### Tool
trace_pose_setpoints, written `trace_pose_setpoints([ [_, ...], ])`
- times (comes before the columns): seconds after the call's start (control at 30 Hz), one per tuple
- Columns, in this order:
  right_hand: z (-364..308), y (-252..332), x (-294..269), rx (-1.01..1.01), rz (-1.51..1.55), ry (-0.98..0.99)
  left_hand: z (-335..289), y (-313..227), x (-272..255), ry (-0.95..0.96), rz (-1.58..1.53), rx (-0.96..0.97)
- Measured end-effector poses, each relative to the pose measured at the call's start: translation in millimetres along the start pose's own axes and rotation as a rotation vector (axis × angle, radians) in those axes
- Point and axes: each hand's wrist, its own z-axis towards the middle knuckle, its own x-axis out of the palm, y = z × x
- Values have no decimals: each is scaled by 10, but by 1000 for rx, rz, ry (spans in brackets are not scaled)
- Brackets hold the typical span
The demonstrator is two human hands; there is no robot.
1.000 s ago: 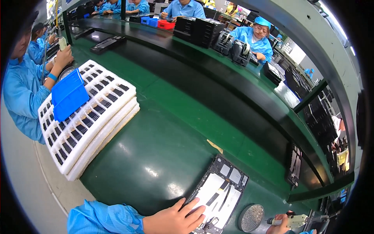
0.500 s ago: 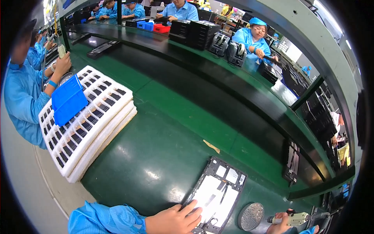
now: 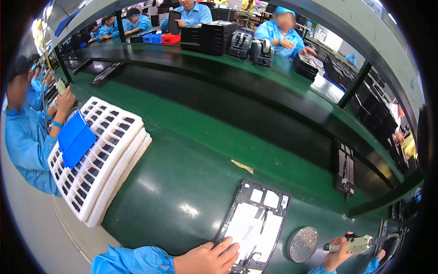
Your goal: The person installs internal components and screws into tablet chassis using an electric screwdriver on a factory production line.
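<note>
My left hand (image 3: 207, 259) lies flat on the lower left of an opened tablet (image 3: 255, 221), its fingers stretched out over the pale inner surface. The tablet shows a black frame, large white panels and dark ribbon cables. At the lower right, my right hand (image 3: 336, 254) is wrapped round a pale electric screwdriver (image 3: 359, 245), whose narrow end points left. A round dish of small metal screws (image 3: 303, 244) stands between the tablet and the screwdriver, apart from both.
Stacked white foam trays (image 3: 132, 157) of small black parts stand left, a blue bin (image 3: 76, 139) on top. A co-worker (image 3: 29, 141) is beside them. Another tablet part (image 3: 344, 168) lies right. A yellowish scrap (image 3: 242, 166) lies beyond the tablet. A metal rail (image 3: 388, 194) crosses the right.
The whole view has shifted a little. My left hand stays on the tablet, and my right hand still grips the screwdriver. Across the bench, a person's black panel has been lowered from their hands.
</note>
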Motion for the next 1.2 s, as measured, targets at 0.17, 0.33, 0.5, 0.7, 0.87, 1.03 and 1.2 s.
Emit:
trace_pose_setpoints([
  [0.17, -24, -9, -13, -10, -13, 5, 51, -23, 12, -15, -17, -7],
  [0.33, -46, 17, 62, -2, -15, -28, 87, -103, -16, 12, 131, 25],
  [0.5, -72, 85, 125, -7, -67, -18, 115, -97, -30, 27, 160, 43],
  [0.7, -73, 100, 147, -11, -35, 2, 81, 109, -83, 128, -183, -10],
  [0.87, -91, 123, 166, 1, -30, -45, 116, 172, -107, 209, -283, -5],
  [1.03, -90, 136, 181, -13, -13, -54, 120, 164, -109, 207, -287, -2],
  [1.2, -77, 141, 199, -18, -17, -42, 119, 163, -112, 188, -256, 6],
])
